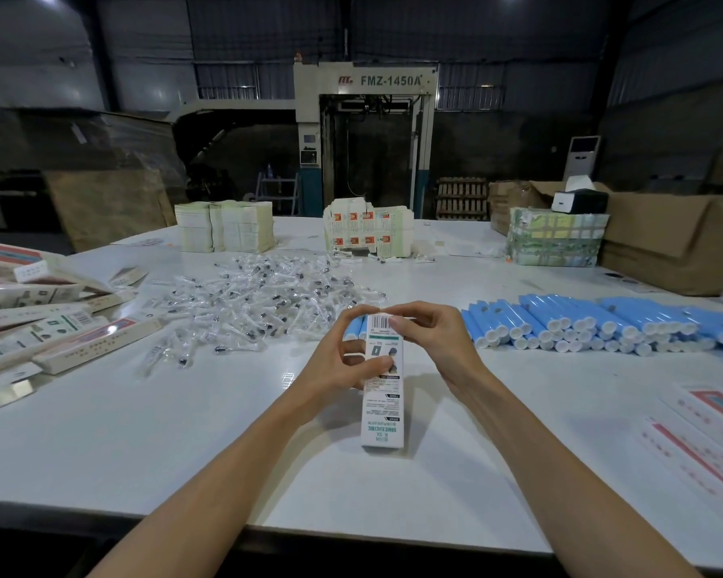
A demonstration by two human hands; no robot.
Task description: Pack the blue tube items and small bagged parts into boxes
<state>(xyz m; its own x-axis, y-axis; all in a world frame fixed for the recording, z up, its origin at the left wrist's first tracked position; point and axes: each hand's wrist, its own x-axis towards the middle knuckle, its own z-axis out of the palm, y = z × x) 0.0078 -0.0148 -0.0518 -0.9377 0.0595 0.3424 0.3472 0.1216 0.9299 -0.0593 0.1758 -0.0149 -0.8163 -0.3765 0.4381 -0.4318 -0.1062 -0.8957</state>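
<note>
"Where the box [382,394] stood on end in the middle of the white table [143,444], who had hold of it?"

"Both hands did. The left hand [347,360] was clamped round its upper half from the left, thumb across the printed face, and the right hand [428,340] was closed on the top end, fingertips pinching at the barcode flap."

"Was it already filled?"

"I could not tell. Two blue tube ends [357,327] showed just behind the box top, by the left fingers, but whether they were going in or simply lay behind it was not clear. My guess was that the top flap was being worked."

"And how would that box handle?"

"Lightly, I judged. It looked like thin printed card, stiff along its length but easy to crush at the open end, so the sides near the top were the place to grip, not the flaps."

"The other goods?"

"The pile of blue tubes [593,323] lay stacked to the right, white caps toward the person, near the right hand but apart from it. They looked smooth and round, likely to roll, so best taken round the middle. The small bagged parts [251,302] were heaped beyond the hands to the left: clear film, probably slippery and nearly weightless, best pinched by a bag edge."

"And finished boxes?"

"Long boxes [59,331] lay scattered at the far left edge."
</note>
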